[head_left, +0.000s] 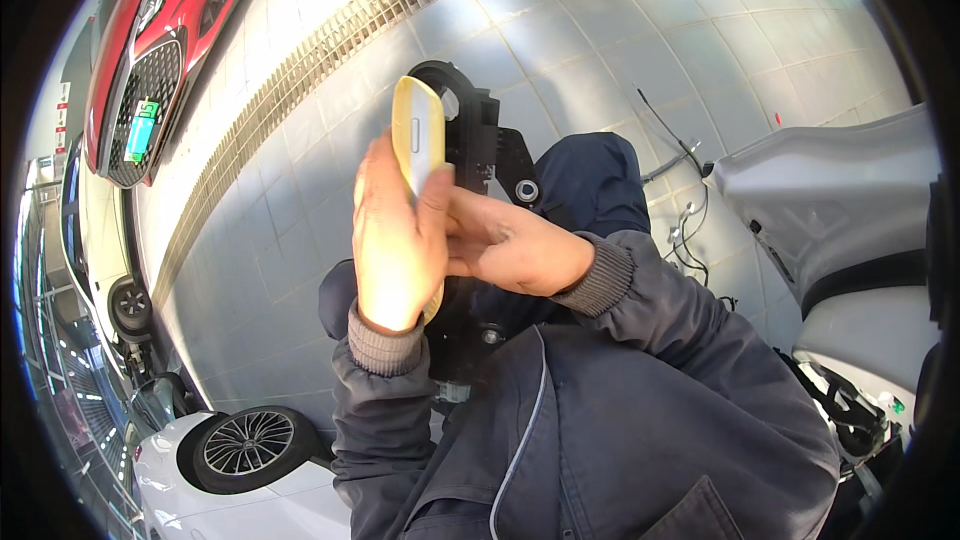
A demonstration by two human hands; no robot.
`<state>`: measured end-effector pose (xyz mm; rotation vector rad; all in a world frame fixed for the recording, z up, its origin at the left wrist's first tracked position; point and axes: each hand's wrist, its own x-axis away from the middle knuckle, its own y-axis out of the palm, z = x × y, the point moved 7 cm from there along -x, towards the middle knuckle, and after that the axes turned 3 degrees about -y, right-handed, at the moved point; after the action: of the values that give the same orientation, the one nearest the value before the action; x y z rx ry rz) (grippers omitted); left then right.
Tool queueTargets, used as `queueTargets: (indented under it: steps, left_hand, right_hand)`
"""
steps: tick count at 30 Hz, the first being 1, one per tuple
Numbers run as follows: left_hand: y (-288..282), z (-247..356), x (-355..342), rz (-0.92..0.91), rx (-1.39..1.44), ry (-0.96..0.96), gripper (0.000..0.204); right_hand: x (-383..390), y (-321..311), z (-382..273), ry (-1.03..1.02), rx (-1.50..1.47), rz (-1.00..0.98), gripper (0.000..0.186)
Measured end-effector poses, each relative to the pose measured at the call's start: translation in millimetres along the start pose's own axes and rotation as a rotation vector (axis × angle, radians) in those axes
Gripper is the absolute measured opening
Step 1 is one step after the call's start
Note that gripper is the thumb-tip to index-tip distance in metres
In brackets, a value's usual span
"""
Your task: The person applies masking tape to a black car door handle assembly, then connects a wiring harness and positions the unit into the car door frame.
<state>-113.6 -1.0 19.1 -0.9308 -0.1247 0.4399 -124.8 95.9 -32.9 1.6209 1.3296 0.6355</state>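
A slim phone-shaped device with yellow edges and a pale grey side stands edge-on between my hands, its faces turned away from view. My left hand is closed on it, fingers along its left face and thumb at its right edge. From the right, my right hand presses against its other side; those fingertips are partly hidden behind my left thumb. Below and beyond the device is a black plastic car part with a curved rim and a metal-ringed bolt hole. It sits between my knees, partly covered by my hands.
Cables lie on the tiled floor to the right, beside a large grey body panel. A floor grating curves past at the far left. Around it stand a red car and a white car's wheel.
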Motion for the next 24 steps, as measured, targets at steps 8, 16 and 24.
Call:
queueTargets:
  steps: [8,16,24]
  left_hand:
    - [-6.0,2.7,-23.9,0.025,-0.014,0.089,0.045]
    - [-4.7,-3.7,-37.2,-0.007,0.068,0.089,0.043]
    - [-33.9,-1.8,-25.7,0.208,0.009,0.265,0.028]
  right_hand:
    - [-7.8,2.4,3.4,-0.024,0.017,-0.013,0.084]
    - [-10.5,-0.5,4.5,-0.015,0.055,0.031,0.08]
    - [-2.1,-3.5,-4.4,0.015,0.148,0.03,0.072]
